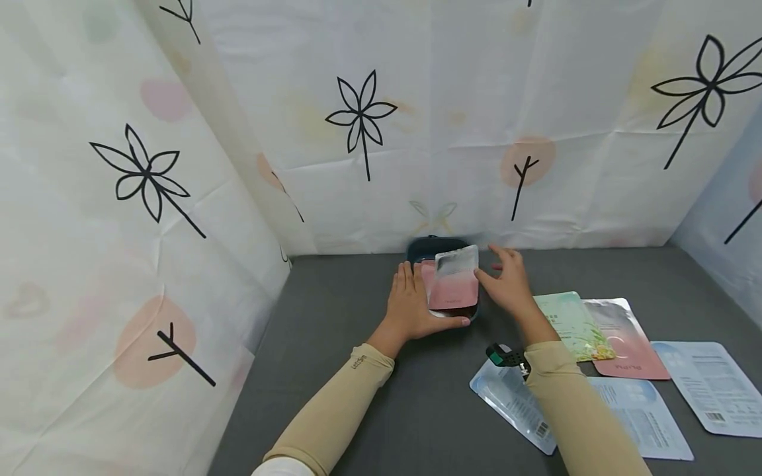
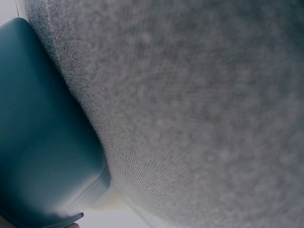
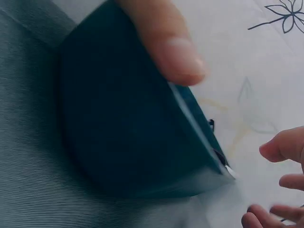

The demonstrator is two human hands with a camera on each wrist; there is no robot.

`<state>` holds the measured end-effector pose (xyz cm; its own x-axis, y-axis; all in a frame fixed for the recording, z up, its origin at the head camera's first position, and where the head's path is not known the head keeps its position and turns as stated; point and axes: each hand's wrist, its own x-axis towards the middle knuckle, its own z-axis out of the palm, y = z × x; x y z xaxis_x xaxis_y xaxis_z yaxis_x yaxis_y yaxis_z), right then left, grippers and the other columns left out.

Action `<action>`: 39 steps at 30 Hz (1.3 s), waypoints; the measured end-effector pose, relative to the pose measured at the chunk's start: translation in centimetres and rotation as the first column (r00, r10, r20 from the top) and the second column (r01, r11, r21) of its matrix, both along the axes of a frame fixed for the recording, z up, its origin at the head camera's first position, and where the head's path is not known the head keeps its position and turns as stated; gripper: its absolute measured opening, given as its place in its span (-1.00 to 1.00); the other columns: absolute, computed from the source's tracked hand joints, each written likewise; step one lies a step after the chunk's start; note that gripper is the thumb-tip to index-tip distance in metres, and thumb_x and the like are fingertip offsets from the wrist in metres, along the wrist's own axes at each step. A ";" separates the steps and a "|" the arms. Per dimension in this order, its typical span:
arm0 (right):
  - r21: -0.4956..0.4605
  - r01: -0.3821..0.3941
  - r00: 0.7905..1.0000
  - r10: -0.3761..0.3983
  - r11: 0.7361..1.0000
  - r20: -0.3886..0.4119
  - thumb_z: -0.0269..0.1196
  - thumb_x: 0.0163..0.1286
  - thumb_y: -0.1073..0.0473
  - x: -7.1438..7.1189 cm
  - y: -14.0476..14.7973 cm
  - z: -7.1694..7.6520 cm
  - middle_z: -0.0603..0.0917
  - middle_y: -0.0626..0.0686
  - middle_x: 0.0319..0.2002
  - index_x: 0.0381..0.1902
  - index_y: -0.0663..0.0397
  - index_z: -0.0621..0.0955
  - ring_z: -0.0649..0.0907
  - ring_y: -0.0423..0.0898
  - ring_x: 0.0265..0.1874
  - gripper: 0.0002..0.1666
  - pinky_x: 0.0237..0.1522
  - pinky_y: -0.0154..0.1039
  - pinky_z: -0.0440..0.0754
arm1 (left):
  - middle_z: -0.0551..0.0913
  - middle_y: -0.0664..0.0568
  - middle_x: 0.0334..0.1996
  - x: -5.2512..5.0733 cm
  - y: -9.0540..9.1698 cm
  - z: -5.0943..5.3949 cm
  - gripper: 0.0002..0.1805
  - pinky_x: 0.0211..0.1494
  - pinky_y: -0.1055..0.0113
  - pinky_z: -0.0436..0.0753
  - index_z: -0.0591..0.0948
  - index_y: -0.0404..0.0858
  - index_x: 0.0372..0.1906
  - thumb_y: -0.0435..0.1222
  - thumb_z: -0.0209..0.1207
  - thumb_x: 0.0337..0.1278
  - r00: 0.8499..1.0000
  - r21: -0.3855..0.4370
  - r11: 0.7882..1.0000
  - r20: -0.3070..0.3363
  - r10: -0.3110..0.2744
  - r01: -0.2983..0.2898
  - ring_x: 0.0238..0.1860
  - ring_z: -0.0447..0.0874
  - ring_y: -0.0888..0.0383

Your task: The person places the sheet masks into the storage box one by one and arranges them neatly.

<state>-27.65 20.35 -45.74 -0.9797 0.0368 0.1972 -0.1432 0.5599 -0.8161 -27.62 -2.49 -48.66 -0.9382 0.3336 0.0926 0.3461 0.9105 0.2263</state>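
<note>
A dark teal container (image 1: 430, 247) (image 2: 45, 128) (image 3: 114, 114) stands near the back edge of the grey table. Pink packets (image 1: 454, 289) lie in it, the front one with a silvery top end. My left hand (image 1: 413, 309) rests along its left and front sides, fingers straight and thumb stretched across the front. My right hand (image 1: 506, 281) is spread at its right side, thumb tip close to the front packet; whether it touches cannot be told. In the right wrist view a large fingertip overlaps the container's rim, and other fingers show at the right edge.
Right of the container lie a green packet (image 1: 568, 324) and a pink and silver packet (image 1: 631, 344). Light blue packets (image 1: 711, 383) lie nearer and farther right, partly under my right forearm. A white patterned cloth (image 1: 452, 158) hangs behind the table and at both sides.
</note>
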 end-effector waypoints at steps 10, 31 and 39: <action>0.069 -0.190 0.980 0.193 0.979 -0.040 0.29 0.56 0.20 1.4 -0.3 -0.8 0.49 0.42 0.36 0.52 0.33 0.41 0.54 0.39 0.30 -0.32 0.29 0.36 0.57 | -0.12 -0.38 0.72 -0.2 -0.1 -0.4 0.72 0.76 -0.10 0.02 -0.23 -0.40 0.72 0.70 0.19 -0.25 0.999 0.004 1.000 -0.038 -0.002 0.002 0.75 -0.19 -0.27; 0.489 0.002 0.927 -0.185 0.872 0.326 0.51 0.23 -0.27 9.0 15.5 -1.5 0.46 0.69 0.20 0.42 0.58 0.33 0.50 0.62 0.10 0.21 0.01 0.48 0.54 | -0.12 -0.38 0.72 -0.2 0.0 -0.5 0.70 0.77 -0.08 -0.03 -0.23 -0.39 0.72 0.70 0.18 -0.25 1.000 0.004 1.000 -0.020 -0.008 0.008 0.75 -0.20 -0.26; 0.376 0.026 0.913 -0.175 0.926 0.368 0.57 0.22 -0.07 8.8 15.5 -2.3 0.46 0.64 0.07 0.29 0.50 0.37 0.62 0.36 -0.16 -0.02 -0.39 -0.10 0.66 | -0.14 -0.36 0.73 -0.6 0.0 -0.8 0.72 0.77 -0.08 -0.05 -0.25 -0.37 0.72 0.71 0.19 -0.27 1.000 0.015 1.000 -0.014 -0.009 0.009 0.75 -0.21 -0.26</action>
<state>-18.88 35.87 -47.99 -0.9739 0.1397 -0.1790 0.2156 0.8162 -0.5361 -28.23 -2.48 -49.42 -0.9336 0.3407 0.1112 0.3578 0.9037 0.2352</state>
